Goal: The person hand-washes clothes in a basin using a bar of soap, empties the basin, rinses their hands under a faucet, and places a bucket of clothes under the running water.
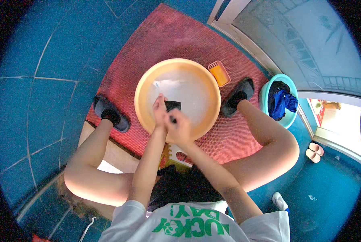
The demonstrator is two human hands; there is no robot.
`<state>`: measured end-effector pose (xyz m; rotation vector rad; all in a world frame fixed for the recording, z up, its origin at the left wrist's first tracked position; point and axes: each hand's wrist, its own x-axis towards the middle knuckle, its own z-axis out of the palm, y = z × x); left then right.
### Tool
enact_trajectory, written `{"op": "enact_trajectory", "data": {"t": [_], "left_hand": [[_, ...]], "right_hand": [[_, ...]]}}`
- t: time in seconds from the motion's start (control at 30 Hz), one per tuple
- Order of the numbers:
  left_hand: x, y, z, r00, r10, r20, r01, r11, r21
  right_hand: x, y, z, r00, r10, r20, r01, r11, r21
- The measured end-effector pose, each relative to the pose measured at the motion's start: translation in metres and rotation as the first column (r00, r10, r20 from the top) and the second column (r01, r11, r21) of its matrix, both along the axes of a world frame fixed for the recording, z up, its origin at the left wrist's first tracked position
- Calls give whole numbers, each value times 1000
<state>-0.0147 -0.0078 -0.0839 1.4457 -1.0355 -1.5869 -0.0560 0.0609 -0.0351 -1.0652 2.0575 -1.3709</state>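
A wide yellow basin (143, 86) of cloudy, whitish water stands on the mat between my feet. Over its near half, my left hand (160, 113) and my right hand (180, 128) come together on a small piece of black cloth (173, 105). One end of the cloth sticks out beyond my hands toward the middle of the basin. My right hand is closed round the cloth, and a dark bit shows between its fingers. My left hand presses against the cloth with its fingertips pointing up and away. What kind of garment it is cannot be made out.
A pink soap dish (225, 66) with an orange bar (219, 75) lies right of the basin. Further right, a turquoise basin (291, 119) holds dark blue clothes (278, 103). A red textured mat (164, 34) lies underneath. Pink slippers (314, 152) are near the doorway.
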Motion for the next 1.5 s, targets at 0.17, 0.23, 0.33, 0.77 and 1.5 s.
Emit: {"op": "enact_trajectory", "data": {"t": [0.17, 0.23, 0.33, 0.77, 1.5], "left_hand": [[-15, 23, 9, 959, 133, -249, -37, 933, 357], [-16, 15, 14, 896, 179, -406, -13, 925, 379], [36, -11, -29, 789, 116, -603, 179, 896, 406], [-23, -8, 49, 889, 294, -351, 38, 716, 697], [43, -25, -62, 281, 133, -950, 362, 903, 234]], "right_hand": [[-22, -14, -7, 982, 34, -188, -20, 997, 79], [-23, -24, -8, 991, -113, -68, 118, 990, 77], [18, 7, 12, 925, 261, -276, -283, 958, -41], [-22, -19, -18, 918, 198, -343, -203, 979, 24], [7, -31, -1, 921, 297, -251, -314, 949, -30]]}}
